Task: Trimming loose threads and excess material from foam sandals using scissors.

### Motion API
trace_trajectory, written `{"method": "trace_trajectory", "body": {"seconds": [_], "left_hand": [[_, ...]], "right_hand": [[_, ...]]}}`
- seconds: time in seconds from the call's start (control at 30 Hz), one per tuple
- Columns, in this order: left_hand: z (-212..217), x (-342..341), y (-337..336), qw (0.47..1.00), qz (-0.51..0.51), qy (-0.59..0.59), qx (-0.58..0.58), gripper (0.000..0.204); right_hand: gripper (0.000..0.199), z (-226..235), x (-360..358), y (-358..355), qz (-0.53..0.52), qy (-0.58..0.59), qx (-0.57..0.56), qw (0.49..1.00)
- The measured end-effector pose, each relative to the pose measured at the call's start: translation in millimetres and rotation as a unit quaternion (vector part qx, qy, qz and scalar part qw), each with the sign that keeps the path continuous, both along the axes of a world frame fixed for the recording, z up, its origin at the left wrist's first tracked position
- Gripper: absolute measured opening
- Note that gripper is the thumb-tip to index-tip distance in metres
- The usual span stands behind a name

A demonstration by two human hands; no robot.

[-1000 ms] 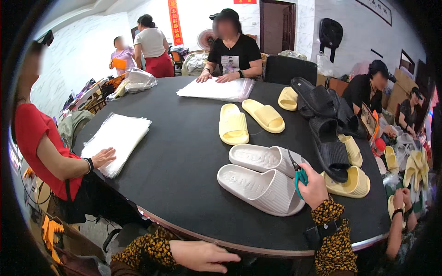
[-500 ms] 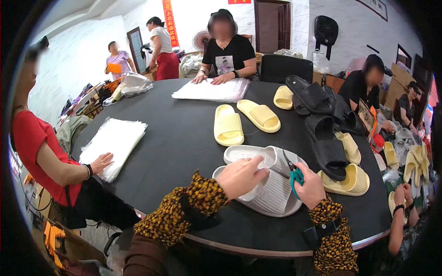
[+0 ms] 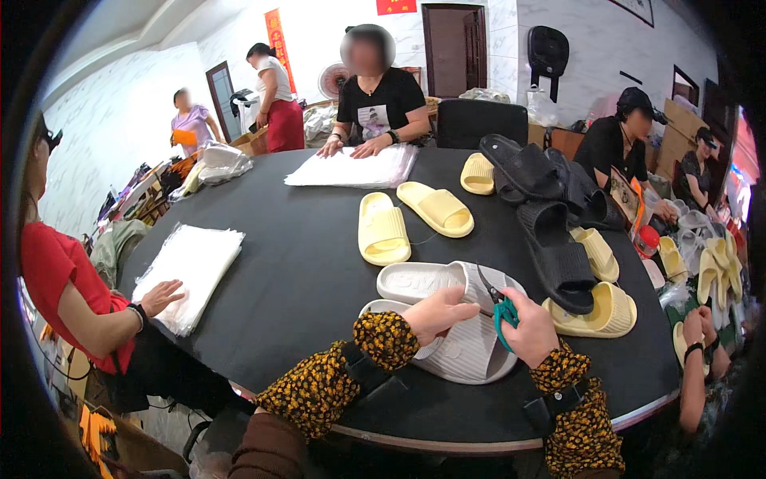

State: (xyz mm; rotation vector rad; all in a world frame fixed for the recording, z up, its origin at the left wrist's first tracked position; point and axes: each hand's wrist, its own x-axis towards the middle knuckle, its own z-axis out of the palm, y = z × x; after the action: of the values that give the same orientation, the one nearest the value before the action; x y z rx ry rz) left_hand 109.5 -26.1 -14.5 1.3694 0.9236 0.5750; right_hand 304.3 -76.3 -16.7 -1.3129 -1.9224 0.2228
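On the near edge of the round black table (image 3: pixel 303 263), two white slide sandals lie side by side, and the nearer white sandal (image 3: pixel 467 347) sits directly under the person's hands. The left hand (image 3: pixel 437 313) rests palm-down on its strap, fingers (image 3: pixel 463 303) bent and pressed together against the ribbed surface. The right hand (image 3: pixel 529 326) is just beside it, touching the sandal's right side, fingers curled shut around the teal handles of small scissors (image 3: pixel 499 307) whose blades point up and left over the farther white sandal (image 3: pixel 427 281). Beyond lie a pair of yellow sandals (image 3: pixel 407 219), with black sandals (image 3: pixel 550 207) to the right. At the far left, another person's hand presses a stack of clear bags (image 3: pixel 191 267).
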Motion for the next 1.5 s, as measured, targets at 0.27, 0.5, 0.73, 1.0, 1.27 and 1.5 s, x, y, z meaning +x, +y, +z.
{"method": "trace_trajectory", "body": {"seconds": [0.27,0.5,0.73,1.0,1.27,1.5], "left_hand": [[4.9,-4.2,-16.1,0.981,0.049,-0.178,0.061,0.036],[-5.3,-6.9,-5.1,0.96,0.115,-0.24,0.088,0.044],[-21.9,-9.8,0.5,0.981,0.127,-0.139,0.041,0.048],[-54.1,9.5,15.8,0.947,0.195,-0.02,0.253,0.042],[-43.7,11.4,9.3,0.949,0.229,-0.006,0.215,0.039],[-36.6,13.9,8.1,0.951,0.246,-0.033,0.185,0.035]], "right_hand": [[0.039,-1.1,-0.5,3.2,0.007,0.063,0.008,0.998],[0.038,1.9,-1.6,0.3,0.018,0.105,-0.014,0.994],[0.04,-1.2,-5.9,4.4,0.036,0.119,-0.045,0.991],[0.046,-19.4,8.7,7.3,0.053,0.12,-0.065,0.989],[0.025,-10.2,-18.0,-0.8,0.042,0.105,-0.01,0.994],[0.033,-19.9,-1.3,10.0,0.071,0.17,-0.072,0.98]]}}
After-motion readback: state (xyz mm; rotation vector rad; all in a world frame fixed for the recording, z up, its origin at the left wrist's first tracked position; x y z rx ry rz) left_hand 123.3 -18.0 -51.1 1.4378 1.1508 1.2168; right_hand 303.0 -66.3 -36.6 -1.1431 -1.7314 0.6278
